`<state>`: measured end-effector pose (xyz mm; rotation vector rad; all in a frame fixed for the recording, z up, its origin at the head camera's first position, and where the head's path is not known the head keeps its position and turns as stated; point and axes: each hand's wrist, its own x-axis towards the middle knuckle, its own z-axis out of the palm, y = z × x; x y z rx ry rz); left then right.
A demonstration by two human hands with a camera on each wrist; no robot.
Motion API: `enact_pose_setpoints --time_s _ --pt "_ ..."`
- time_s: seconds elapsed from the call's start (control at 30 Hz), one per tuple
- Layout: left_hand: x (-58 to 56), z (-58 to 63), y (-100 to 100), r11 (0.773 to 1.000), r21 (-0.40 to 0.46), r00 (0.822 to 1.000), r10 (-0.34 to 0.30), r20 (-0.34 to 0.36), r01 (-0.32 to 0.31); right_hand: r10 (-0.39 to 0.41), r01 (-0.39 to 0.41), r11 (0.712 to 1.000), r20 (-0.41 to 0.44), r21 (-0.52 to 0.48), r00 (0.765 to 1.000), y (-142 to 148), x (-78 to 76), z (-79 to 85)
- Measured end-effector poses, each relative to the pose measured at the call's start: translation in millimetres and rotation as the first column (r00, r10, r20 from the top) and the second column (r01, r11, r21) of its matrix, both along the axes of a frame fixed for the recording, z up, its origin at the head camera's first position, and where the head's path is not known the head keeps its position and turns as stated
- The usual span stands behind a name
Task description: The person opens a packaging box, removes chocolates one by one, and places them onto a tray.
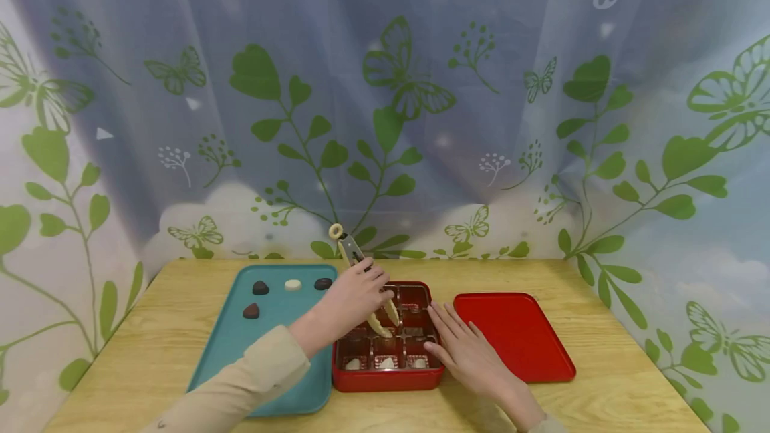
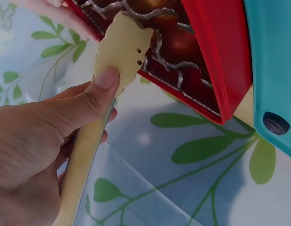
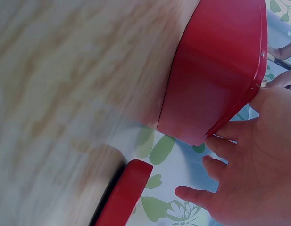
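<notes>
Left hand (image 1: 356, 294) grips tongs (image 1: 351, 248) over the red box (image 1: 388, 381)

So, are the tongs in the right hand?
No, the left hand holds the tongs, while the right hand lies with fingers extended at the edge of the red box.

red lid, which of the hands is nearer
Right: the right hand is beside the red lid, against the red box; the left hand holds tongs over that box, farther away.
</notes>
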<state>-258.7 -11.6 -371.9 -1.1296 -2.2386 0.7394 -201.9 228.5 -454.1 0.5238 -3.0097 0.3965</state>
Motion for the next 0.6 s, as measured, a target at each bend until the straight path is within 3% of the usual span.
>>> enact_pose_setpoints --time_s 0.17,0.6 --pt "-0.1 -3.5 6.2 0.998 -0.069 0.999 0.014 -0.029 -0.016 0.007 -0.007 1.0 -0.008 -0.005 1.0 -1.7 0.2 -0.5" --pt "-4.2 -2.2 11.6 0.996 -0.094 1.0 -0.003 -0.017 0.002 -0.004 0.004 1.0 0.0 0.004 1.0 0.9 -1.7 -1.7"
